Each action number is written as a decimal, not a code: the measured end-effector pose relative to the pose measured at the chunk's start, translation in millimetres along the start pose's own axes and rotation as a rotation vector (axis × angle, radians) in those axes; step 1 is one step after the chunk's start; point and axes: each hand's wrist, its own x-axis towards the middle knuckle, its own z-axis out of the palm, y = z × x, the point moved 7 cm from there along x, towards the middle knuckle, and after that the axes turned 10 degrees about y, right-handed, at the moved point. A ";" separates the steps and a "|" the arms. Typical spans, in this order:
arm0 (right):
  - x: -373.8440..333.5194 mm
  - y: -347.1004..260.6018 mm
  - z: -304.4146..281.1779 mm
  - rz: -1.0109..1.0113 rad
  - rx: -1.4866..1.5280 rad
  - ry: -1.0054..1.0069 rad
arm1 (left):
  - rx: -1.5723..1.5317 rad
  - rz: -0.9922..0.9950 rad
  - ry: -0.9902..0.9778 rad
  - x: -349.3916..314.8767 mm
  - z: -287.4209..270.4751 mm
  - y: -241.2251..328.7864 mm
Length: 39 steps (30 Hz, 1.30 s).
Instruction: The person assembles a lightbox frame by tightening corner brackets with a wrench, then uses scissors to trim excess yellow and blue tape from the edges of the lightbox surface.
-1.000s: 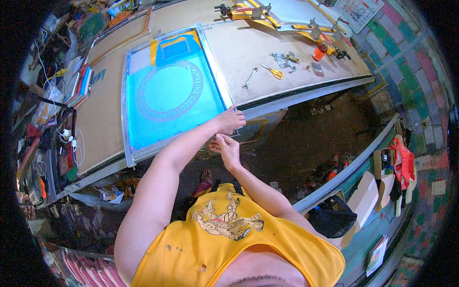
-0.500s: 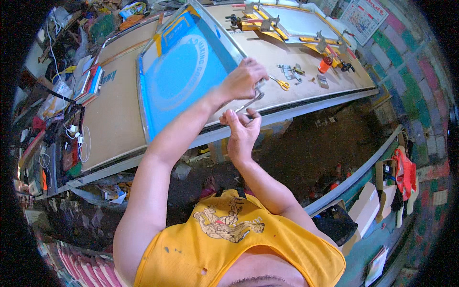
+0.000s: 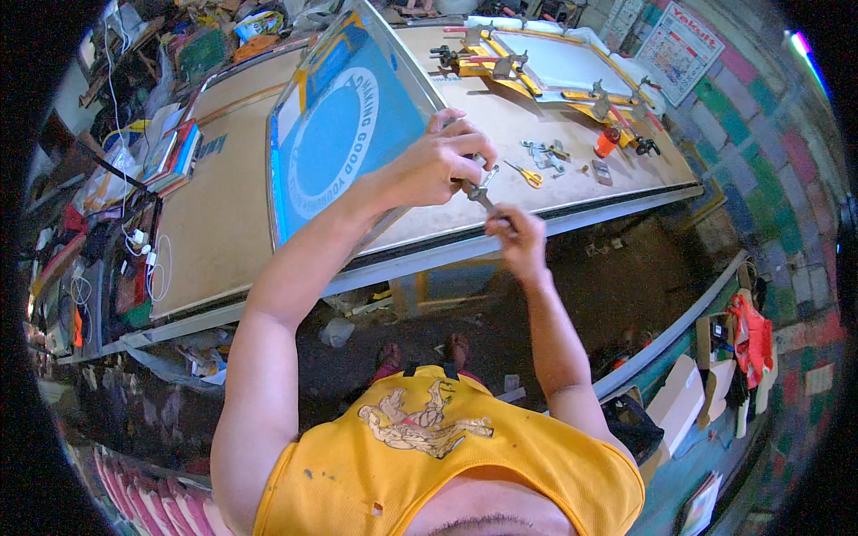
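Observation:
A blue printing screen (image 3: 335, 134) with a pale ring design stands tilted up on the table, its metal frame edge running behind my left hand. My left hand (image 3: 438, 165) is closed at the near right corner of that frame, its fingers around a small metal fitting (image 3: 487, 174). Below and right of it, my right hand (image 3: 518, 234) is wrapped round the handle of a metal wrench (image 3: 483, 198). The wrench's head meets the fitting by my left fingers. How the fitting joins the frame is hidden by my hand.
On the table (image 3: 237, 241) lie yellow scissors (image 3: 529, 177), small metal parts (image 3: 545, 154) and an orange bottle (image 3: 607, 141). A yellow clamp frame (image 3: 536, 80) stands at the back right. Books (image 3: 174, 161) and white cables (image 3: 143, 250) are at the left. A bench (image 3: 715, 447) stands at lower right.
My right hand has moved right and now grips the wrench handle from its lower end. The screen has turned and shifted slightly right, and my left hand's fingers have changed position.

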 end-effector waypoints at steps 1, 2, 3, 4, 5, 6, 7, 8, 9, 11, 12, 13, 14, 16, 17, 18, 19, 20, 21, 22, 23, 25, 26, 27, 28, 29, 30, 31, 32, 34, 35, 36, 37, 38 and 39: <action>11.3 0.3 -17.9 -0.009 0.019 0.040 | -0.018 -0.020 -0.001 0.3 1.1 -2.9; 30.2 3.0 -38.3 -0.026 0.151 0.133 | -0.017 -0.012 -0.012 4.0 6.6 -3.0; 47.6 4.5 -54.0 -0.039 0.283 0.225 | -0.019 -0.010 -0.026 6.5 13.2 -0.9; 63.2 0.5 -60.3 0.013 0.428 0.258 | -0.019 -0.008 -0.037 8.7 20.8 -0.3; 79.9 -11.1 -63.7 0.058 0.583 0.286 | -0.002 0.001 -0.022 11.2 25.7 -1.8; 92.5 -25.4 -60.9 0.121 0.590 0.278 | 0.024 0.006 -0.014 12.0 28.1 -3.8; 100.6 -39.5 -57.8 0.192 0.593 0.274 | 0.041 0.009 -0.010 10.8 30.9 -6.0; 106.8 -55.5 -56.3 0.260 0.585 0.274 | 0.039 0.006 0.003 12.7 33.0 -7.8; 109.2 -80.2 -45.3 0.270 0.443 0.268 | 0.049 -0.006 0.015 12.3 32.8 -11.2; 93.8 -133.4 -8.6 0.109 0.326 0.197 | 0.042 0.007 0.025 16.4 36.3 -19.6; 80.9 -149.2 12.0 -0.158 0.072 0.128 | 0.040 0.029 0.014 19.5 36.6 -28.5; 63.8 -165.3 33.5 -0.436 -0.152 0.120 | 0.044 0.047 -0.003 20.1 33.4 -32.0; 46.5 -172.9 48.2 -0.427 -0.048 0.156 | -0.007 0.014 0.021 26.5 29.8 -26.9; 14.5 -151.6 67.8 -0.520 -0.123 0.206 | 0.034 0.013 0.059 31.1 19.1 -26.1; 3.8 -139.8 73.4 -0.592 -0.146 0.232 | 0.058 0.009 0.078 32.8 13.2 -27.2; -2.9 -128.3 75.7 -0.646 -0.176 0.222 | 0.038 0.012 0.115 34.1 5.6 -20.1; -7.5 -116.9 71.4 -0.700 -0.206 0.212 | 0.049 0.016 0.134 34.1 0.4 -18.0; -12.1 -106.2 66.8 -0.751 -0.234 0.203 | 0.061 0.019 0.149 32.4 -5.0 -16.1; -13.4 -96.6 59.3 -0.858 -0.196 0.189 | 0.073 0.027 0.169 33.0 -10.8 -14.2; -15.8 -67.3 49.2 -0.770 -0.186 0.087 | 0.075 0.031 0.171 34.1 -15.0 -11.6; -16.1 -44.7 40.3 -0.681 -0.176 -0.011 | 0.079 0.036 0.171 34.5 -21.5 -7.7; 1.9 -42.8 11.9 -0.725 -0.223 0.328 | 0.082 0.032 0.165 31.6 -35.4 -3.5; 12.7 -37.3 -0.7 -0.658 -0.186 0.433 | 0.069 0.029 0.164 30.1 -39.4 -2.9; 29.6 -29.7 -9.9 -0.428 -0.034 0.405 | 0.059 0.022 0.164 28.0 -43.0 -2.0; 41.3 -40.1 -13.8 -0.465 -0.088 0.303 | 0.065 0.010 0.155 26.5 -44.1 -0.8; 53.0 -54.4 -19.1 -0.503 -0.144 0.202 | 0.071 0.001 0.147 26.2 -44.6 1.4; 64.7 -55.3 -31.5 -0.363 0.036 0.200 | 0.074 -0.006 0.138 27.1 -43.8 2.6; 75.0 -54.2 -38.6 -0.221 0.217 0.196 | 0.086 -0.001 0.123 27.0 -40.1 2.7; 86.8 -59.2 -48.7 -0.135 0.337 0.275 | 0.101 0.005 0.110 27.8 -35.1 2.8; 106.4 -71.2 -58.2 -0.009 0.552 0.343 | 0.097 0.004 0.074 27.1 -16.4 0.1; 114.6 -81.8 -55.2 0.026 0.650 0.337 | 0.080 0.004 0.048 27.9 -3.8 -3.4; 119.6 -90.7 -47.2 0.060 0.757 0.326 | 0.073 0.001 0.017 26.3 5.6 -8.5; 118.2 -102.1 -34.2 0.042 0.727 0.310 | 0.116 0.015 0.023 20.2 14.0 -17.5; 112.5 -123.6 -22.6 -0.061 0.351 0.300 | 0.158 0.024 0.028 11.1 22.7 -28.8; 98.6 -151.0 1.1 -0.077 0.325 0.224 | 0.199 0.029 0.031 5.7 28.3 -37.4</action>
